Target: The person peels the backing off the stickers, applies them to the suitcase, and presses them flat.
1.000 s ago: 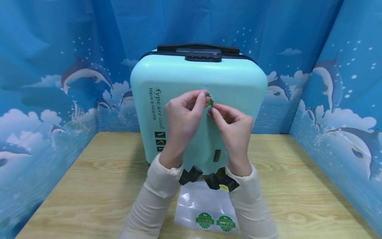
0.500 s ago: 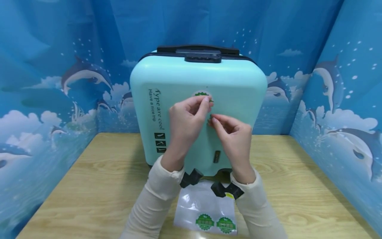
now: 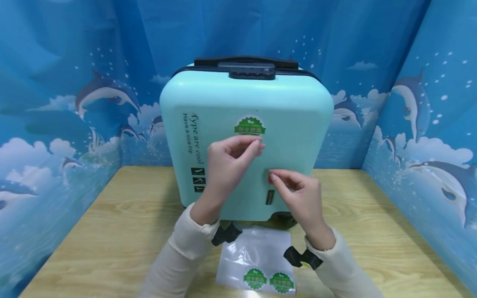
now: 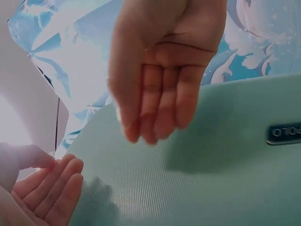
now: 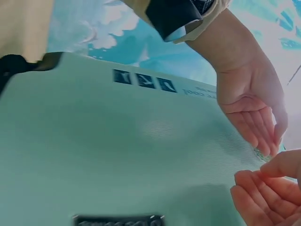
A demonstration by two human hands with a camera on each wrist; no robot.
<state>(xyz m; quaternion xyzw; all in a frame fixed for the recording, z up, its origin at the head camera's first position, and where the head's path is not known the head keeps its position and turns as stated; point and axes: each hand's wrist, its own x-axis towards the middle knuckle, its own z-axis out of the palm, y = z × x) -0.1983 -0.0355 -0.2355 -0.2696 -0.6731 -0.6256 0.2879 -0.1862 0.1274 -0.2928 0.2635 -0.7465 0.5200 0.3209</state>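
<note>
"Where is the green sticker (image 3: 249, 124) at this moment?"

"On the upper front of a mint suitcase (image 3: 294, 132), its top half and printed characters in plain sight above a person's left hand (image 3: 228, 161). Half a second earlier, little more than its upper edge showed from behind the fingers."

"And the left hand itself?"

"It has slipped down the suitcase and covers the sticker's lower part. In the right wrist view its fingers lie together, nearly straight, tips at the sticker; whether they press on it cannot be told."

"The right hand (image 3: 299, 194)?"

"Farther off. A second earlier its fingertips were near those of the left, a green edge between them. Now it is lower and to the right, just above a small dark nameplate (image 3: 270, 197). Its fingers are loosely bent and close together, thumb tip near the forefinger."

"What has held its place?"

"The suitcase, upright on a wood-grain table (image 3: 112, 231), black handle (image 3: 246, 62) on top, lettering (image 3: 195, 138) down its left side. Before it lies a shiny sheet (image 3: 255, 244) with two more green stickers (image 3: 255, 279) at the near edge. With the right sleeve (image 3: 344, 260) drawn aside, more of that sheet shows than a second earlier. A dolphin-printed blue curtain (image 3: 238, 29) hangs behind."
</note>
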